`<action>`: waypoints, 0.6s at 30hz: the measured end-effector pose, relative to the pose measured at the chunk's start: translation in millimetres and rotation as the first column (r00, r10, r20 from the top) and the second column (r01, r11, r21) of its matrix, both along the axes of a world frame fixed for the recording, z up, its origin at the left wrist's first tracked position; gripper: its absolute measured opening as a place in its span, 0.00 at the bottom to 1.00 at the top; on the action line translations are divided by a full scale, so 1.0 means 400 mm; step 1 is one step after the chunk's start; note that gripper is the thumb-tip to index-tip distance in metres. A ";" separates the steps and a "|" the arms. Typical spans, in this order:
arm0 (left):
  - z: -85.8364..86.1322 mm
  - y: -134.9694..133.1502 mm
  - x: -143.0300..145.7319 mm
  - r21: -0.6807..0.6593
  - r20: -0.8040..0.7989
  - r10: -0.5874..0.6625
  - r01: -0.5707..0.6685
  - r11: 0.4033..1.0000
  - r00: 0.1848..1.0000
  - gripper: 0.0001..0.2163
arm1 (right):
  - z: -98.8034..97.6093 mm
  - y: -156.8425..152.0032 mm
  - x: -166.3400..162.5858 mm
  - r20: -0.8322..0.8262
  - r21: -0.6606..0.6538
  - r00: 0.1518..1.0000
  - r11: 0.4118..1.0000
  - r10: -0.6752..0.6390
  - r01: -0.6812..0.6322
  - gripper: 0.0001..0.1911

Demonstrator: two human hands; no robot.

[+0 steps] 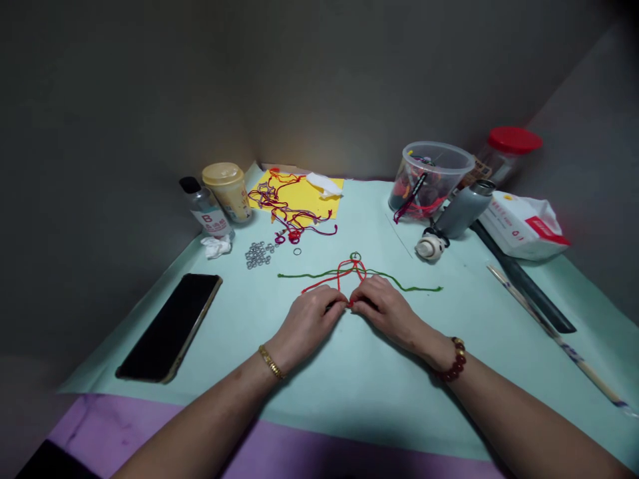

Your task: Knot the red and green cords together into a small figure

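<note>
My left hand (309, 324) and my right hand (383, 311) meet at the centre of the mint paper sheet (349, 372), their fingertips pinching a red cord (339, 274) close together. The red cord forms a knotted loop running up from my fingers. A green cord (399, 281) lies crosswise behind it, stretching out to both sides and ending in a small loop at the top. The gripped cord ends are hidden by my fingers. A gold bracelet (272, 362) circles my left wrist, and a red bead bracelet (453, 360) circles my right.
Left of my hands lies a black smartphone (170, 328). Tangled cords rest on yellow paper (319, 203) at the back, near loose metal rings (258, 255). A bottle and cup stand back left; a plastic tub of cords, flask, white bag and long sticks sit right.
</note>
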State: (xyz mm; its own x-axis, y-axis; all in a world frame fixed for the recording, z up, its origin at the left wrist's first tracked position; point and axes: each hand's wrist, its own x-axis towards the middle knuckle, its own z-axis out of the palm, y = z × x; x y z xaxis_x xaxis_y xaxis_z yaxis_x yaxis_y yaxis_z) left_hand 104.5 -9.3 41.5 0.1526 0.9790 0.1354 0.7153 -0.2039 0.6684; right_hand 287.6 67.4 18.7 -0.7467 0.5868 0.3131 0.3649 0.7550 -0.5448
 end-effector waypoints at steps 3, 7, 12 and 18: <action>-0.002 0.001 -0.002 -0.006 0.027 0.001 -0.001 1.000 1.000 0.09 | 0.000 0.000 0.000 -0.007 -0.006 1.000 1.000 -0.003 0.003 0.04; 0.002 0.003 -0.006 -0.014 0.057 0.021 -0.021 1.000 0.998 0.09 | 0.002 -0.001 0.000 -0.007 -0.014 1.000 1.000 -0.005 0.005 0.05; 0.007 0.004 -0.007 -0.023 0.078 0.028 -0.026 0.999 0.997 0.09 | 0.003 -0.001 0.000 -0.005 -0.016 1.000 1.000 -0.007 0.007 0.05; 0.012 0.006 -0.011 -0.047 0.094 0.007 -0.003 0.999 0.996 0.09 | 0.006 -0.002 0.000 0.007 -0.017 1.000 1.000 -0.008 0.008 0.05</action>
State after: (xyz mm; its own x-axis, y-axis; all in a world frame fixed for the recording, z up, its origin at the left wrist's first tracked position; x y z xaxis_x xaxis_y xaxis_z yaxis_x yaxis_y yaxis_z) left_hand 100.1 -7.0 46.1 0.1364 0.9853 0.1029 0.6498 -0.1675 0.7414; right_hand 287.4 66.7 21.2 -0.7445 0.5978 0.2974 0.3745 0.7426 -0.5553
